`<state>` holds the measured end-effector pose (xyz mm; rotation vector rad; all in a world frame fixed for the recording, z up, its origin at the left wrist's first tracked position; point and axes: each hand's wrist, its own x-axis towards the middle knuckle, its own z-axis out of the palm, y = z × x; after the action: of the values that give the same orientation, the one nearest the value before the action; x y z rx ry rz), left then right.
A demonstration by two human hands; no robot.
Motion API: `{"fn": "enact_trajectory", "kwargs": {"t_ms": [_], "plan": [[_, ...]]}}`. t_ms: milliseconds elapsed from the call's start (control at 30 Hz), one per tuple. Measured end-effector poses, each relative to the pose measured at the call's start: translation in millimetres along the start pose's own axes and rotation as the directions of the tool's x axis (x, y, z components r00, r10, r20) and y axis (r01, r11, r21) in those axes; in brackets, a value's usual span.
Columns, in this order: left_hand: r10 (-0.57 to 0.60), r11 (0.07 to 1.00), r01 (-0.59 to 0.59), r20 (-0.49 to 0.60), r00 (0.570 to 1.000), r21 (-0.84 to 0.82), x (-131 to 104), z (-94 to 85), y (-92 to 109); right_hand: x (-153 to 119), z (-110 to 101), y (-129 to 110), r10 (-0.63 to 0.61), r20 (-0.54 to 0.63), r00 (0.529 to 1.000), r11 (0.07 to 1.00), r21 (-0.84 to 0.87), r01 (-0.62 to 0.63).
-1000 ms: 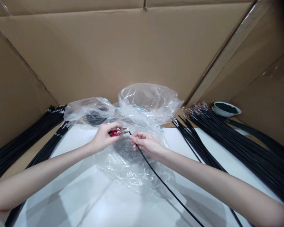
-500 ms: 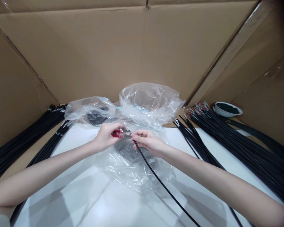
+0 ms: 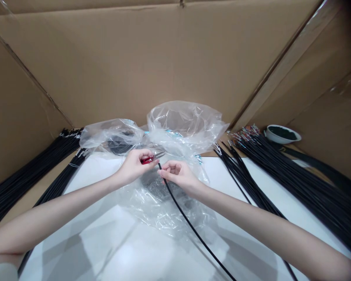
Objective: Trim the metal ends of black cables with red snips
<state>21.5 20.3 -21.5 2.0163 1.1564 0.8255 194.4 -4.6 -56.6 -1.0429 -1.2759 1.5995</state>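
My left hand (image 3: 136, 163) is closed round small red-handled thread snips (image 3: 148, 160), whose metal blades point to the right. Just right of them, my right hand (image 3: 178, 175) pinches a black cable (image 3: 190, 222) close to its end. The cable's tip stands up a little past the fingertips, just below the blades and apart from them. From there the cable curves down and off the bottom edge of the view. Beneath both hands lies an open clear plastic bag (image 3: 163, 210) with small dark and silvery bits inside, too fine to make out.
Bundles of black cables lie at the left (image 3: 32, 168) and right (image 3: 295, 187), the right ones with coloured wire ends. A white bowl (image 3: 276, 139) of dark green material stands at the back right. Cardboard walls (image 3: 163, 58) enclose the white table (image 3: 128, 257).
The snips have come up and away from the cable, and their blades are now plainly visible. The cable's end now shows black above my right fingertips. My right hand has barely moved.
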Motion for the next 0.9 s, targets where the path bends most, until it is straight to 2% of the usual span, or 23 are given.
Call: {"fn": "enact_trajectory", "kwargs": {"t_ms": [67, 133, 167, 200, 233, 333, 400, 467, 567, 633, 700, 800, 833, 900], "plan": [[0.185, 0.977, -0.185, 0.010, 0.983, 0.104, -2, 0.0, -5, 0, 0, 1, -0.014, -0.016, 1.000, 1.000, -0.004, 0.014], [0.370, 0.905, -0.373, 0.054, 0.927, 0.206, -4, -1.4, -12, 0, -1, 2, -0.017, -0.027, 0.999, 1.000, -0.004, 0.017], [0.418, 0.876, -0.424, 0.075, 0.905, 0.231, -4, -2.5, -14, 0, -2, 3, -0.015, -0.031, 0.999, 1.000, -0.002, 0.015], [0.422, 0.873, -0.429, 0.081, 0.903, 0.232, -4, -3.7, -15, 0, -2, 4, -0.013, -0.035, 0.999, 1.000, 0.000, 0.013], [0.383, 0.897, -0.388, 0.065, 0.921, 0.210, -4, -4.8, -16, -1, -2, 4, -0.012, -0.038, 0.999, 1.000, -0.001, 0.012], [0.114, 0.992, -0.113, -0.017, 0.993, 0.051, 0, -7.2, -11, -2, -2, 4, -0.020, -0.043, 0.999, 0.999, -0.028, 0.019], [-0.039, 0.997, 0.039, -0.001, 0.999, -0.059, 4, -7.5, -6, -2, -1, 3, -0.018, -0.029, 0.999, 0.999, -0.040, 0.017], [-0.086, 0.988, 0.090, 0.036, 0.996, -0.128, 8, -6.6, -3, -2, -1, 2, -0.013, -0.018, 1.000, 0.999, -0.034, 0.013], [-0.065, 0.985, 0.068, 0.024, 0.998, -0.160, 9, -3.8, -1, -2, -1, 3, -0.009, -0.009, 1.000, 1.000, -0.019, 0.009], [-0.030, 0.994, 0.027, -0.019, 0.999, -0.107, 7, -2.2, -3, -1, -1, 4, -0.006, -0.010, 1.000, 1.000, 0.015, 0.006], [0.093, 0.996, -0.093, -0.031, 0.995, 0.004, 3, -1.7, -7, 0, -2, 6, -0.002, -0.033, 0.999, 0.998, 0.056, 0.004], [0.325, 0.931, -0.330, 0.057, 0.944, 0.156, -4, -3.6, -13, 1, -2, 8, 0.008, -0.077, 0.997, 0.997, 0.081, -0.002], [0.351, 0.916, -0.359, 0.077, 0.933, 0.176, -5, -4.7, -14, 1, -2, 8, 0.014, -0.083, 0.996, 0.997, 0.083, -0.007], [0.294, 0.941, -0.298, 0.048, 0.954, 0.160, -5, -7.1, -13, 1, -2, 8, 0.021, -0.085, 0.996, 0.996, 0.083, -0.014]]}}
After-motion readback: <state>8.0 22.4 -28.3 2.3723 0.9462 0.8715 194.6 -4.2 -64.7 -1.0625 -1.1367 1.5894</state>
